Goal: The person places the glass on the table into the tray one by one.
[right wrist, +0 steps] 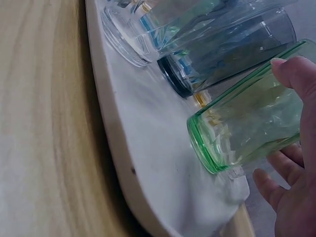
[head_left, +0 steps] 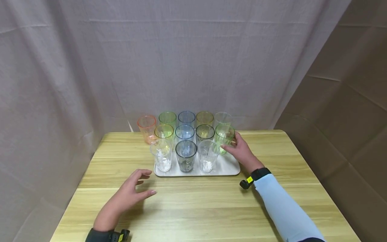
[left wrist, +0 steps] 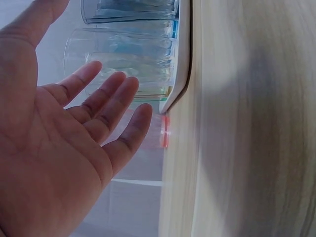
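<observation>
My right hand (head_left: 244, 155) holds a green glass (right wrist: 247, 116) at the right end of the middle row, thumb on the near side and fingers around the far side. The glass stands upright over the white tray (head_left: 229, 167); whether its base touches the tray, I cannot tell. To its left is a dark grey glass (right wrist: 232, 54), and nearer the front edge a clear glass (head_left: 208, 156). My left hand (head_left: 128, 194) hovers over the table, left of the tray's front corner, fingers spread and holding nothing. The left wrist view shows its palm (left wrist: 54, 148) beside the glasses.
Several tinted and clear glasses stand in rows on the tray, among them a grey glass (head_left: 185, 156) in front and a blue glass (head_left: 186, 118) behind. An orange-red glass (head_left: 147, 129) stands off the tray's left side on the wooden table (head_left: 193, 208). Grey cloth (head_left: 193, 67) hangs behind.
</observation>
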A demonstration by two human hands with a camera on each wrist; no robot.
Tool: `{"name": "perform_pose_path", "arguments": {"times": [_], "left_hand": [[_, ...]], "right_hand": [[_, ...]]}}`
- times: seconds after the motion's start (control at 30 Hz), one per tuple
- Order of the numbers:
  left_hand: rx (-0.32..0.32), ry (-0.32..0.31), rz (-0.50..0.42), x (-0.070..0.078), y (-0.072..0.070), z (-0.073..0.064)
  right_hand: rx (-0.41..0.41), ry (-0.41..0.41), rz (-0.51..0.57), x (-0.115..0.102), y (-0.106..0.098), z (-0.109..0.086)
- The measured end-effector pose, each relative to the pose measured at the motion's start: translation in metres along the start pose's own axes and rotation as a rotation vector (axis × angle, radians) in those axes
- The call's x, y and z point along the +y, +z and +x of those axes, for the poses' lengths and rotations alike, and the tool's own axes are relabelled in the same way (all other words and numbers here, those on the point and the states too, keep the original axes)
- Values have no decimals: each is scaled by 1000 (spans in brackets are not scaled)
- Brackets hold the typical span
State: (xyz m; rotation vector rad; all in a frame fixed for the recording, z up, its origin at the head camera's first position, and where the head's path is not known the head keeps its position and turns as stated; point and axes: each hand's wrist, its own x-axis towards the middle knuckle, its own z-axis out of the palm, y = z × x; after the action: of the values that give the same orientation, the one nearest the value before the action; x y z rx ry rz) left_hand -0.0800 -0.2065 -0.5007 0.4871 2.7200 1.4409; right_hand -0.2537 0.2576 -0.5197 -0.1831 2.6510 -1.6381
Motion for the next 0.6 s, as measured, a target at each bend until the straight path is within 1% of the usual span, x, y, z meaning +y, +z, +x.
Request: {"name": "perform_pose_path", "arguments": {"times": [0.07, 0.13, 0.23, 0.3, 0.4, 0.5, 0.6], "left_hand": [[-3, -1, -1, 0, -1, 1], [-5, -3, 1, 0, -1, 1], [-5, -5, -2, -1, -3, 1], [-4, -11, 0, -1, -3, 1], [-8, -16, 1, -1, -3, 1], [-11, -14, -12, -1, -1, 2], [-8, -7, -25, -1, 0, 3]], "right_hand": [[13, -7, -13, 0, -2, -4], [29, -33, -26, 1, -5, -10], [38, -69, -33, 3, -10, -27], [25, -100, -24, 4, -11, -43], [-7, -142, -3, 1, -11, -73], [-54, -210, 10, -4, -6, -103], [-102, -273, 9, -7, 3, -125]]}}
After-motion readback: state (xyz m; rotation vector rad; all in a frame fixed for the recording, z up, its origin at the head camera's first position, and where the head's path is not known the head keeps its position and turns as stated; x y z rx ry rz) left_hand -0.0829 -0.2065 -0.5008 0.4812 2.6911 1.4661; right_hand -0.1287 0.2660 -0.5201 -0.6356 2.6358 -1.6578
